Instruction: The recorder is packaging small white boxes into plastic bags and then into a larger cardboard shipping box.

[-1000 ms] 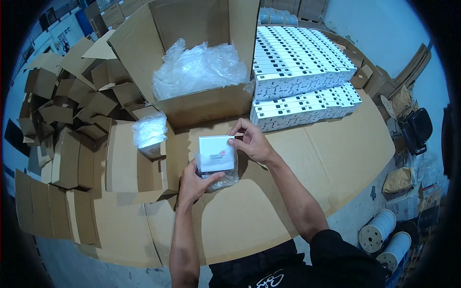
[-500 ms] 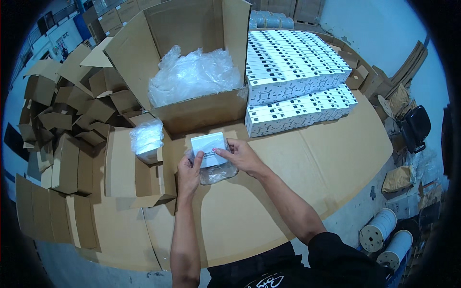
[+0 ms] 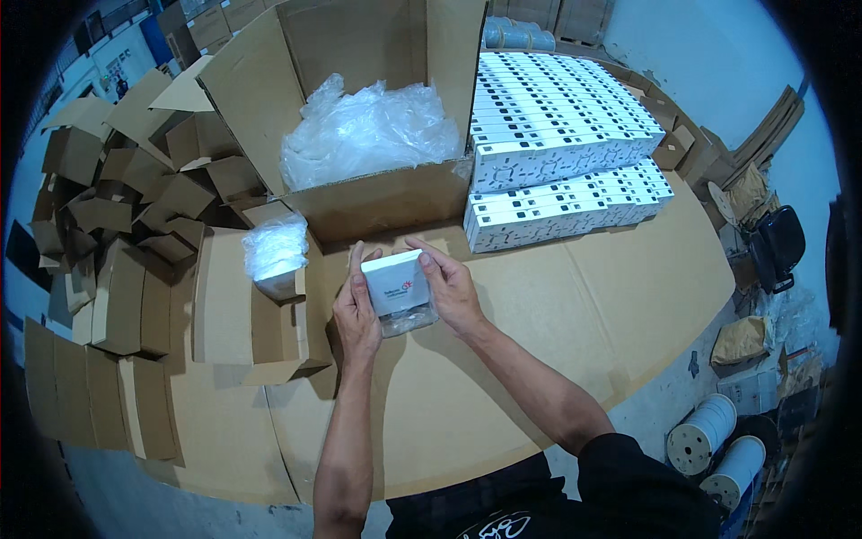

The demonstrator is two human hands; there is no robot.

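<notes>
Between my two hands is a small white flat box (image 3: 397,284) with a red mark and dark print on its face. Clear plastic bag material (image 3: 409,319) hangs crumpled around its near end. My left hand (image 3: 359,314) grips the left edge, thumb along the side. On the right edge my right hand (image 3: 455,292) is closed, thumb near the upper corner. Left of my hands stands an open small carton (image 3: 301,349), with plastic-wrapped white pieces (image 3: 276,251) at its far end.
A large open carton (image 3: 382,205) full of clear plastic bags (image 3: 368,135) stands beyond my hands. Stacked white boxes (image 3: 566,144) stand to its right. Empty cartons (image 3: 135,296) pile up at left. Cardboard (image 3: 557,341) covers the table; cable spools (image 3: 700,436) sit on the floor.
My left hand has slid up along the box's left side, and my right hand has shifted to its right edge. The red mark, partly under my right thumb before, now shows fully.
</notes>
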